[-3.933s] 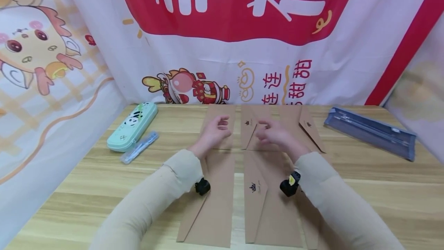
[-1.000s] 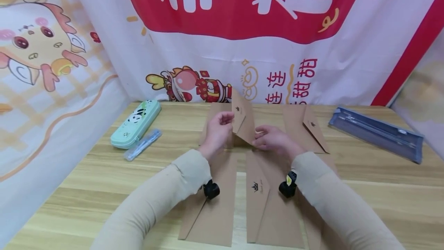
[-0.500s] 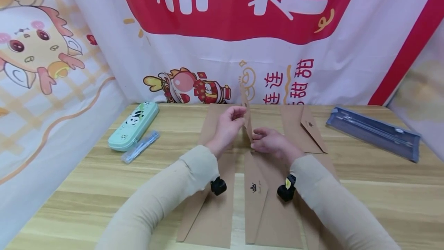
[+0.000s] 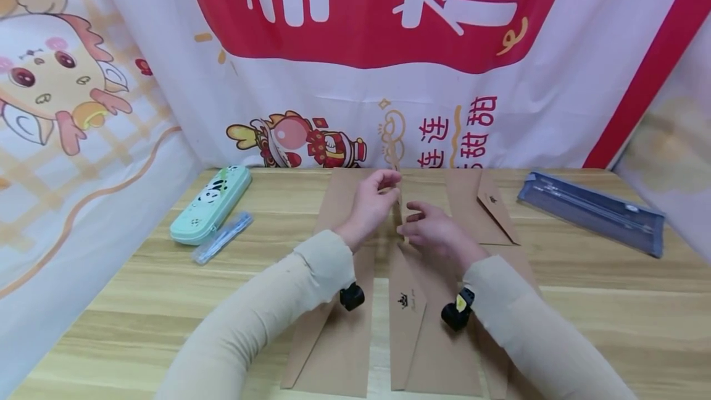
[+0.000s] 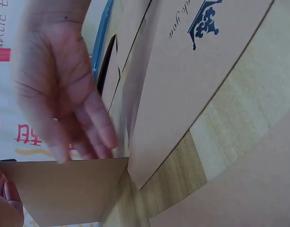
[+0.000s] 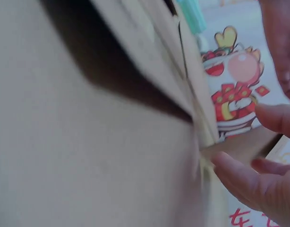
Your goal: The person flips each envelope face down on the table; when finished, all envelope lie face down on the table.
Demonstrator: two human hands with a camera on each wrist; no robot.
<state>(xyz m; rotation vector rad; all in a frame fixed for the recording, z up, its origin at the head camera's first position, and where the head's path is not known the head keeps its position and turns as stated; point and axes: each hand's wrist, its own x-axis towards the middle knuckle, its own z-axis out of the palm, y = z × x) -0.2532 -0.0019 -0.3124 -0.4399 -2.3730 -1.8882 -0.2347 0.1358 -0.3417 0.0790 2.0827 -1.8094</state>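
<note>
A brown kraft envelope (image 5: 69, 191) stands on edge between my hands. In the head view it shows nearly edge-on, as a thin strip. My left hand (image 4: 378, 201) holds it near its far end; its curled fingers (image 5: 12, 196) lie at the envelope's corner in the left wrist view. Just to the right, my right hand (image 4: 433, 228) is at the near end, its fingers fairly straight and apart. In the right wrist view, a fingertip (image 6: 221, 160) lies against the envelope's edge. A closed envelope with a crown print (image 4: 408, 326) lies flat in front of the hands.
More kraft envelopes lie flat around: front left (image 4: 339, 350), back left (image 4: 339, 196) and back right (image 4: 483, 205). A mint pencil case (image 4: 211, 205) and a clear packet with blue pieces (image 4: 223, 237) are at left. A blue zip pouch (image 4: 591, 212) lies right. Printed cloth (image 4: 311, 88) hangs behind.
The envelope from the back middle has been lifted off the table and turned from facing me to edge-on. My left hand has moved right, closer to my right hand.
</note>
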